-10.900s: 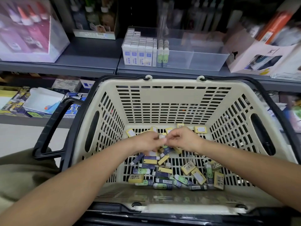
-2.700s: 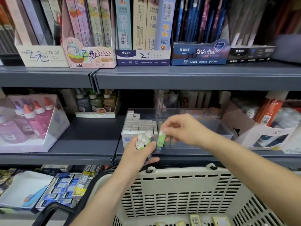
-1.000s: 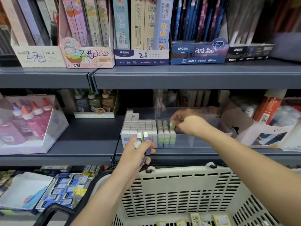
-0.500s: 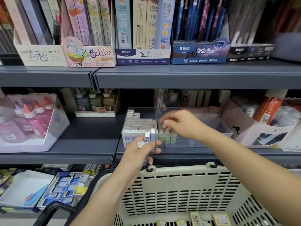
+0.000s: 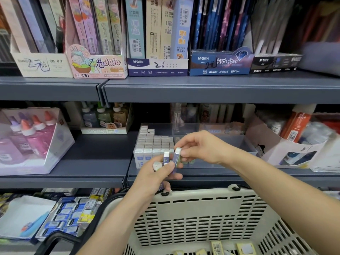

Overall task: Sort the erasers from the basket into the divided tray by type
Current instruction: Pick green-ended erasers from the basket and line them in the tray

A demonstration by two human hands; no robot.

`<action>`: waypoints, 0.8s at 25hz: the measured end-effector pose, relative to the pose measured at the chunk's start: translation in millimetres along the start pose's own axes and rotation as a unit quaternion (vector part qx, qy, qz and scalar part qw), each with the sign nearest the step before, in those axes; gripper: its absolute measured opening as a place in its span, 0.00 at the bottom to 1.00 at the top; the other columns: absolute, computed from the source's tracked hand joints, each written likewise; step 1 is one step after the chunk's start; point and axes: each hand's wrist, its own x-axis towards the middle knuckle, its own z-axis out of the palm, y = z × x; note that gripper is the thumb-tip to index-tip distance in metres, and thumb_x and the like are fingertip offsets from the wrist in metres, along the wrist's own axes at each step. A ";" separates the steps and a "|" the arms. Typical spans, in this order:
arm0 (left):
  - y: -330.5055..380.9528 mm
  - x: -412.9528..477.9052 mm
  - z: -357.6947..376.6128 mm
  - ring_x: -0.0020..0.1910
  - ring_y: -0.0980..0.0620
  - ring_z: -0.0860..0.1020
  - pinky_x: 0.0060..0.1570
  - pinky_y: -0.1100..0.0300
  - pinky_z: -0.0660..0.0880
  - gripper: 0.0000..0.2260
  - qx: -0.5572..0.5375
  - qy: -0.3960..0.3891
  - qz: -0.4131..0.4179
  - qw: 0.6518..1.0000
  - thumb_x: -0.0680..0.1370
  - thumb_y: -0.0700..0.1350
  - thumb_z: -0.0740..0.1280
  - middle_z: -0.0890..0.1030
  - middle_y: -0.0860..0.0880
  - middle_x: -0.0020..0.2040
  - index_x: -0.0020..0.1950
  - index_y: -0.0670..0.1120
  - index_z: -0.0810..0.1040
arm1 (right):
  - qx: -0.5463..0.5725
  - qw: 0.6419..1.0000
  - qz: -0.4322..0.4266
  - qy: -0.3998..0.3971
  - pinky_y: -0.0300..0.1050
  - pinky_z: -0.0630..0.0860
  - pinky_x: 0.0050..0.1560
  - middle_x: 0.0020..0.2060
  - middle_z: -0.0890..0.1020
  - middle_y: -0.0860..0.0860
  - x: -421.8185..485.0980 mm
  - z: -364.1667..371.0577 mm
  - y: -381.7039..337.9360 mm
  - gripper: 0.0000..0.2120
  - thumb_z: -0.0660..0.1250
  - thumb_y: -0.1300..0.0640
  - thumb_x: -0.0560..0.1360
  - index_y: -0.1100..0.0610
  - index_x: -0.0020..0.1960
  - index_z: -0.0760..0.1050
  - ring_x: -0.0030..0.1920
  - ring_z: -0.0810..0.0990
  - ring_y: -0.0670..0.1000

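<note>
Erasers partly sorted into the clear divided tray (image 5: 246, 144); more are left in the basket (image 5: 193, 218).

A purple-sleeved eraser (image 5: 177, 157) is pinched by the right hand (image 5: 200, 147) just in front of the tray, while a small bunch of erasers (image 5: 163, 161) is clasped in the left hand (image 5: 156, 173), so neither grip is released. The tray's left section is already filled with rows of white-topped erasers (image 5: 153, 144); the right section appears mostly bare. Several yellow-labelled erasers (image 5: 217, 247) are seen at the basket's bottom, so much sorting is judged to remain. The middle of the tray is hidden behind the hands, the basket floor is cut off by the frame edge, and the count held in the left hand cannot be told.
</note>
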 end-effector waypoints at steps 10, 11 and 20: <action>-7.8 5.4 -0.9 0.36 0.56 0.80 0.28 0.65 0.72 0.08 0.009 0.047 0.003 0.999 0.79 0.44 0.63 0.83 0.53 0.39 0.56 0.51 0.76 | -0.248 0.938 0.107 0.216 0.35 0.71 0.40 0.36 0.80 0.45 34.3 -43.9 9.5 0.05 0.65 0.60 0.75 0.51 0.44 0.76 0.41 0.79 0.46; -8.0 5.5 -1.2 0.36 0.56 0.80 0.28 0.65 0.72 0.08 0.008 0.045 0.004 0.999 0.79 0.44 0.63 0.83 0.53 0.39 0.57 0.51 0.76 | -0.255 0.939 0.111 0.205 0.35 0.72 0.42 0.36 0.80 0.45 37.5 -40.3 12.8 0.07 0.65 0.61 0.74 0.51 0.43 0.77 0.43 0.80 0.46; -11.5 9.1 -1.6 0.37 0.55 0.81 0.31 0.65 0.75 0.17 -0.023 0.056 -0.006 0.998 0.77 0.44 0.65 0.81 0.52 0.41 0.66 0.44 0.72 | -0.351 0.915 0.178 0.088 0.48 0.74 0.55 0.58 0.78 0.58 50.6 -18.5 35.0 0.13 0.56 0.65 0.77 0.62 0.56 0.76 0.56 0.77 0.58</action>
